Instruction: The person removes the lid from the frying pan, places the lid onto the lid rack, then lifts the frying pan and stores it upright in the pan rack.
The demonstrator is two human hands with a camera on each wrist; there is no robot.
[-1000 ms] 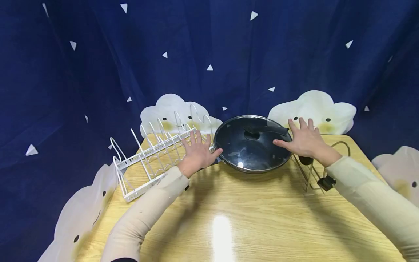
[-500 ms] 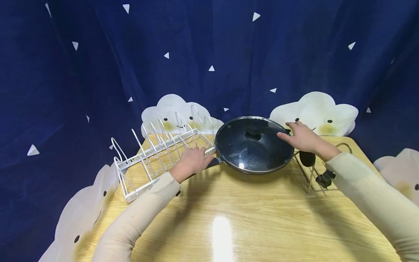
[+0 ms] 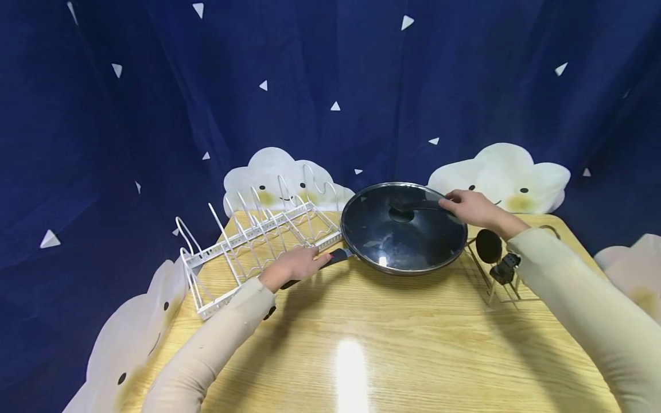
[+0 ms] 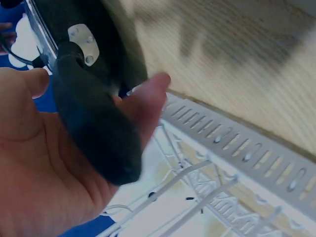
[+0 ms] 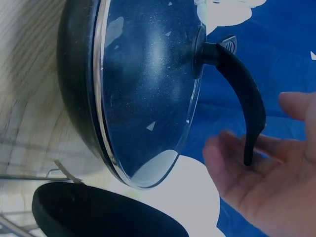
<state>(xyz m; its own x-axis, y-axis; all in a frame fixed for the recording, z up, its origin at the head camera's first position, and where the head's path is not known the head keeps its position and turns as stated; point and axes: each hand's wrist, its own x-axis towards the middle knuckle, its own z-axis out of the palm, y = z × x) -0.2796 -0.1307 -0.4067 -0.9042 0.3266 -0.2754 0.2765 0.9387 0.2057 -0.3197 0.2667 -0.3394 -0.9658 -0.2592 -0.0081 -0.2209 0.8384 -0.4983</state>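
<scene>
White rack (image 4: 234, 160): left of centre in the head view, on the bench (image 3: 413, 355); wire dividers stand up from slotted rails.
Left hand (image 3: 296, 265): just below frame centre, sleeve from lower left; over the pan handle (image 3: 338, 256), beside the rack's near rail.
Left grip: partly open, thumb and fingers to either side of the handle; firm hold cannot be told.
Pan (image 5: 76, 74): right of frame centre, on the bench, handle toward lower left.
Lid (image 3: 392, 244): dark glass, metal rim, seated on the pan.
Lid handle (image 3: 420, 205): black, curved, pointing right.
Right hand (image 3: 472, 207): right of the lid, at the lid handle's free end.
Right grip: loosely open, fingers slightly bent behind that end, thumb apart; contact unclear.
Wire stand (image 5: 24, 177): right of the pan, under the right forearm, with a dark oval thing (image 3: 488, 245).
</scene>
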